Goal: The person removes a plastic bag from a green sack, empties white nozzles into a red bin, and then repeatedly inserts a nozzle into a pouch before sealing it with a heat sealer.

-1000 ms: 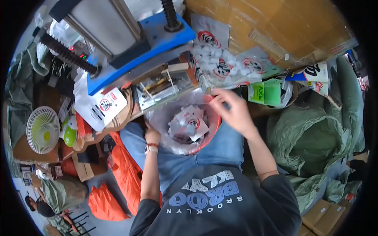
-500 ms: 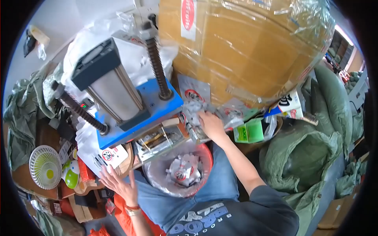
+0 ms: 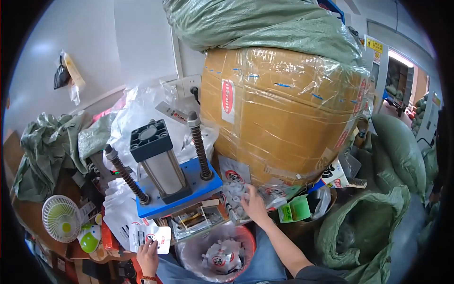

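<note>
My left hand (image 3: 148,258) pinches the lower edge of a flat white pouch (image 3: 163,236) with red and black print, in front of a press (image 3: 163,177). The press has a blue plate, an upright cylinder and two threaded posts. My right hand (image 3: 257,208) reaches into a pile of small pale pieces (image 3: 233,193) right of the press, with thumb and forefinger apart. Anything under its fingertips is too small to make out. Below the press, between my legs, a red bin (image 3: 252,241) with a clear liner holds several printed silver pouches (image 3: 222,258).
A large wrapped cardboard box (image 3: 279,118) stands behind the pile. To the right are a green plastic container (image 3: 294,209) and an open green sack (image 3: 369,222). A small white fan (image 3: 61,217) and more white pouches (image 3: 118,208) lie left of the press.
My left hand was spread and bare beside the white pouches; now it holds one. My right hand stays at the pile, its fingers shifted. The head view has tilted upward.
</note>
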`<action>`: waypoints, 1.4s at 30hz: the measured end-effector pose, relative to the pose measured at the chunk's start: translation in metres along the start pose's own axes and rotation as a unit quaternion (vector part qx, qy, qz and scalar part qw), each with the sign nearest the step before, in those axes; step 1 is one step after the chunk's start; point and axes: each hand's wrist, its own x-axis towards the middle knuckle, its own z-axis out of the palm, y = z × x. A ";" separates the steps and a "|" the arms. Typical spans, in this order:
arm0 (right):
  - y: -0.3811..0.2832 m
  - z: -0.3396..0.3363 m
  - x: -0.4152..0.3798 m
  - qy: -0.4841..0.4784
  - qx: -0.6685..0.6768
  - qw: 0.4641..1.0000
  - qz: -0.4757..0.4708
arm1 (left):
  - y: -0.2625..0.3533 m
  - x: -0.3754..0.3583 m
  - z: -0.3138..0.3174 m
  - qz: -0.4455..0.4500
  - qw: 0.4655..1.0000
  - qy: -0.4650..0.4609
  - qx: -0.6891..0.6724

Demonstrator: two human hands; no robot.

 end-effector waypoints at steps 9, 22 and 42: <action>-0.013 -0.029 -0.003 -0.058 0.007 0.994 -0.088 | 0.002 0.001 -0.011 -0.006 0.998 -0.015 -0.064; -0.134 -0.041 -0.081 -0.267 0.180 0.903 -0.286 | 0.149 -0.003 -0.060 0.024 0.993 0.031 -0.113; -0.040 -0.037 -0.017 -0.159 -0.065 0.985 -0.025 | 0.128 0.065 0.038 -0.418 0.584 -0.159 -0.677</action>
